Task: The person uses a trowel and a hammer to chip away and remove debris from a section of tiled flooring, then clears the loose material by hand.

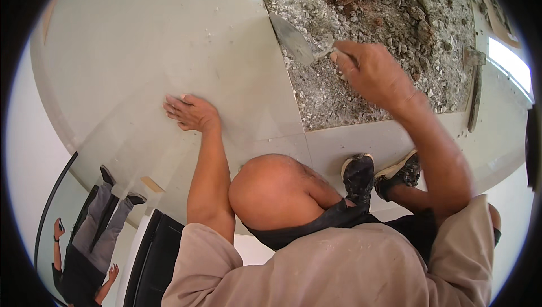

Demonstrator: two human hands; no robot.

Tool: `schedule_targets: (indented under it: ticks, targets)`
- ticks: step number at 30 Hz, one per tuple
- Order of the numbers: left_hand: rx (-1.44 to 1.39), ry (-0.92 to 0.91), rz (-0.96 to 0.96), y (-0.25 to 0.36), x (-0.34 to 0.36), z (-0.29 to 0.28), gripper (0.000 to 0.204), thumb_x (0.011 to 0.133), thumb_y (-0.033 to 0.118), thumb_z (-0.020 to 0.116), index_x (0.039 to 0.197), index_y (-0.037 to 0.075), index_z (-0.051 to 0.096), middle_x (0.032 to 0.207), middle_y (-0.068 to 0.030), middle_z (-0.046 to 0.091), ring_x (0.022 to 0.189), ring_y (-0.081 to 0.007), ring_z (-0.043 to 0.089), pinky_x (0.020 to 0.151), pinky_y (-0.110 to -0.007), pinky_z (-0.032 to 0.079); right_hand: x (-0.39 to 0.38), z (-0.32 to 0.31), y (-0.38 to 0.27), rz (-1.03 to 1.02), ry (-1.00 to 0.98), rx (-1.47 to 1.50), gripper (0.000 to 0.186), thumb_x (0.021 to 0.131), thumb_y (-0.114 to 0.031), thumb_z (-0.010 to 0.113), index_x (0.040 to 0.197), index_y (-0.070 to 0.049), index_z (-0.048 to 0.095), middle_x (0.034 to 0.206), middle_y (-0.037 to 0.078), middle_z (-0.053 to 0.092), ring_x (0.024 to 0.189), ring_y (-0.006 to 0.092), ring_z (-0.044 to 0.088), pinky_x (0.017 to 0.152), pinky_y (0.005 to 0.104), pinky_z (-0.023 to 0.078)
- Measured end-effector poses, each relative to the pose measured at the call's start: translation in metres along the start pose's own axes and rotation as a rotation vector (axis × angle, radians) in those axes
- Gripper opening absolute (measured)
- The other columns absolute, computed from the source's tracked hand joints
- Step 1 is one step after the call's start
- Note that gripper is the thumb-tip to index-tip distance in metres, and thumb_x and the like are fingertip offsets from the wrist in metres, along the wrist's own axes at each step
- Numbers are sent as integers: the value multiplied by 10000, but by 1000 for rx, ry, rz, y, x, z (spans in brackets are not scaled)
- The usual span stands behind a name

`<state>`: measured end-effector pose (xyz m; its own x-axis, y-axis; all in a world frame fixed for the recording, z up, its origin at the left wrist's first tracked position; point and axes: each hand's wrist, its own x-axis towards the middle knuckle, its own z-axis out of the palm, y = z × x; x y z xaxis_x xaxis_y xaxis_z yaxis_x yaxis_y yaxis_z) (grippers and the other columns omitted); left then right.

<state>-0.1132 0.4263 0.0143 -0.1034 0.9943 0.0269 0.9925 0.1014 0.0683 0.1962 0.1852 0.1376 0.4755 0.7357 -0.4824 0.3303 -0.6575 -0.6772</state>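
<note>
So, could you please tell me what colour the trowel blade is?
The trowel blade is grey, seen best in the head view.

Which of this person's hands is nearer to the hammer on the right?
Right. The right hand, its grip on the trowel, is over the rubble left of the hammer; the left hand is much farther left, over the pale tiles.

Left hand (191,112): palm down, fingers extended toward the left; left wrist (211,125) bent; left forearm (209,163) bare, directed forward beside the bent left knee (274,188); right hand (375,75): set farther forward, fingers curled in a closed grip; right wrist (411,104) nearly straight; right forearm (437,143) bare, angled forward and inward, blurred near the elbow.
</note>
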Motion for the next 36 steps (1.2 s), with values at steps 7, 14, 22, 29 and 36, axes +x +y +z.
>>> schedule_targets:
  ticks: [7, 14, 22, 29, 36]
  targets:
    - [-10, -42, -10, 5, 4, 1, 634, 1035, 443, 261, 1610, 175, 277, 1704, -90, 190, 1565, -307, 164, 1198, -536, 152, 82, -104, -59, 26, -580, -348, 350, 1043, -284, 434, 903, -18, 612, 701, 102, 615, 611, 218, 595, 617, 426, 536]
    - [-19, -32, -14, 2, 4, 0, 637, 1031, 441, 272, 1606, 167, 280, 1704, -103, 187, 1568, -306, 151, 1201, -554, 144, 29, -32, 19, 348, -441, 153, 396, 1067, -349, 467, 1058, 10, 635, 698, 138, 594, 489, 244, 545, 481, 368, 486]
    - [1, -21, -7, -1, 1, 1, 641, 1020, 443, 280, 1600, 173, 302, 1695, -96, 223, 1558, -299, 194, 1195, -547, 156, -81, 46, 57, 195, -202, 295, 326, 1040, -300, 525, 1025, 13, 613, 749, 271, 616, 715, 485, 605, 696, 547, 472]
    - [-18, 9, -27, 0, 4, 0, 642, 1014, 467, 302, 1590, 183, 329, 1700, -54, 215, 1560, -281, 191, 1192, -540, 164, -101, 28, 31, 194, -183, 121, 287, 1031, -287, 550, 997, -10, 617, 750, 278, 625, 769, 515, 599, 681, 544, 460]
    - [-36, 9, -17, 2, 4, -2, 626, 1029, 462, 312, 1600, 206, 300, 1702, -55, 205, 1567, -263, 165, 1202, -546, 143, -115, 52, 74, 31, -167, 78, 303, 1015, -296, 581, 1018, 6, 612, 729, 266, 619, 713, 479, 611, 647, 507, 489]
